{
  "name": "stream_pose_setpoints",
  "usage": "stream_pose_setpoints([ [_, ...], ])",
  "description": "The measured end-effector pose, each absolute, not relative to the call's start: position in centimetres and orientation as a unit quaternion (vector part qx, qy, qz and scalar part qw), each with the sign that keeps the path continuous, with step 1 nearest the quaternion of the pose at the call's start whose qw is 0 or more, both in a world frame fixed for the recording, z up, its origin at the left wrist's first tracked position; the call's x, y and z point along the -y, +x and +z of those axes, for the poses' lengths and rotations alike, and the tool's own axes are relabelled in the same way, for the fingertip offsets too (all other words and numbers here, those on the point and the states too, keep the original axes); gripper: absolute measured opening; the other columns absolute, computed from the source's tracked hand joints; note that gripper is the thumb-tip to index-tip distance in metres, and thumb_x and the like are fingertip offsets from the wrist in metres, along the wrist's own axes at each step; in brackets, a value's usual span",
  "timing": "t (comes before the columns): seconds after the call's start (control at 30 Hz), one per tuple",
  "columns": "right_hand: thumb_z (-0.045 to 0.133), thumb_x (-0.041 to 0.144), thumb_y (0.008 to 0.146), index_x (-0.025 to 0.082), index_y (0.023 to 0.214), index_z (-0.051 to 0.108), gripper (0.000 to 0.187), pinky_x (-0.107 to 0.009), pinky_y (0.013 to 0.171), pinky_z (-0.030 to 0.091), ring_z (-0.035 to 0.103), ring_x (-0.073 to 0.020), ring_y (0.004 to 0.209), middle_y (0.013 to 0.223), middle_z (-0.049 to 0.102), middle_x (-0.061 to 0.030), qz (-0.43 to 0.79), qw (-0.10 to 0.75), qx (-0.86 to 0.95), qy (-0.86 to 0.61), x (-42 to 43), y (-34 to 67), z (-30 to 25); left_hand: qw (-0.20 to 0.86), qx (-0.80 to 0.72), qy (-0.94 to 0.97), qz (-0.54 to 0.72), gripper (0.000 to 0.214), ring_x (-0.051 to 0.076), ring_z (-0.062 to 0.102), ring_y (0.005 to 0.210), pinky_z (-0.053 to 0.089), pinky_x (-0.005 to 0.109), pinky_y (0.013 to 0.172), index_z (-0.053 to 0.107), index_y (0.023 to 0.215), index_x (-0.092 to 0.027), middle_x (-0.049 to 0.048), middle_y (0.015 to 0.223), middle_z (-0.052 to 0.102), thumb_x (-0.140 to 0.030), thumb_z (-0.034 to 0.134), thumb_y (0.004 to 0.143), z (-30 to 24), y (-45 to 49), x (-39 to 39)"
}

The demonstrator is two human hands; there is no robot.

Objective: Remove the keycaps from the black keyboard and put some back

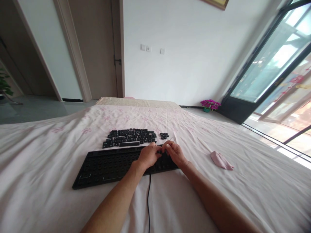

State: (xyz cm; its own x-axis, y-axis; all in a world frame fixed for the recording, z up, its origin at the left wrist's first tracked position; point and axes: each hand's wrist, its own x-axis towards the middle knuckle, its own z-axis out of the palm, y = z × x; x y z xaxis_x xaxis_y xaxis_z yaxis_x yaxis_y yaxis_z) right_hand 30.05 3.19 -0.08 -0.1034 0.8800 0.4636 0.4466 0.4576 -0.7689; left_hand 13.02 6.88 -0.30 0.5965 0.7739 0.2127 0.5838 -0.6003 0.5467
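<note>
A black keyboard (109,165) lies on the pale bedspread, most of its left part stripped of keycaps. Over its right end, my left hand (150,155) and my right hand (174,153) meet with their fingertips close together. Both have curled, pinching fingers; whatever is between them is hidden. A ring shows on a right-hand finger. Just beyond the keyboard, loose black keycaps (132,134) sit in rough rows, with a long space bar (129,144) at the near side. A smaller group of keycaps (164,135) lies to their right.
From the keyboard's near edge a black cable (148,200) runs toward me. A pink cloth (221,160) rests to the right on the wrinkled bedspread (60,161). Past the far edge stand a pot of magenta flowers (210,105), a white wall and a door (94,48).
</note>
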Motion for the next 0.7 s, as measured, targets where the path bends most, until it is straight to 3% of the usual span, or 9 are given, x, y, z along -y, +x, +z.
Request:
stream_pose_setpoints([
  [0.13, 0.041, 0.041, 0.097, 0.019, 0.076, 0.059, 0.036, -0.027, 0.066, 0.045, 0.053, -0.0130, 0.064, 0.074, 0.060, -0.0023, 0.194, 0.473, 0.736, -0.443, -2.7, 29.9, -0.1, 0.195, -0.429, 0.853, 0.222, 0.015, 0.017, 0.062, 0.081, 0.039, 0.025, 0.066, 0.070, 0.087, -0.027, 0.0004, 0.088, 0.064, -0.038, 0.067, 0.079, -0.2, 14.0, -6.2],
  [0.37, 0.039, 0.037, 0.097, 0.019, 0.079, 0.060, 0.033, -0.029, 0.070, 0.047, 0.058, -0.0153, 0.068, 0.075, 0.062, -0.0036, 0.169, 0.493, 0.730, -0.442, -1.9, 29.7, 0.0, 0.167, -0.441, 0.841, 0.265, 0.026, 0.017, 0.061, 0.085, 0.037, 0.025, 0.066, 0.065, 0.086, -0.024, 0.0024, 0.094, 0.066, -0.044, 0.050, 0.091, -0.2, 14.8, -5.1],
  [0.57, 0.039, 0.035, 0.097, 0.020, 0.078, 0.060, 0.032, -0.029, 0.064, 0.047, 0.053, -0.0139, 0.061, 0.077, 0.063, -0.0043, 0.151, 0.548, 0.687, -0.452, -1.3, 29.6, -0.2, 0.197, -0.430, 0.838, 0.272, 0.017, 0.018, 0.062, 0.090, 0.039, 0.027, 0.070, 0.060, 0.094, -0.024, -0.0002, 0.092, 0.069, -0.039, 0.062, 0.085, -0.1, 14.6, -4.9],
  [0.7, 0.038, 0.035, 0.097, 0.021, 0.082, 0.063, 0.032, -0.032, 0.068, 0.048, 0.056, -0.0164, 0.068, 0.078, 0.063, -0.0049, 0.132, 0.541, 0.698, -0.451, -1.4, 29.5, 0.1, 0.251, -0.454, 0.806, 0.285, 0.019, 0.016, 0.064, 0.087, 0.041, 0.025, 0.071, 0.058, 0.101, -0.026, -0.0026, 0.094, 0.070, -0.028, 0.065, 0.083, -0.5, 14.6, -5.3],
])
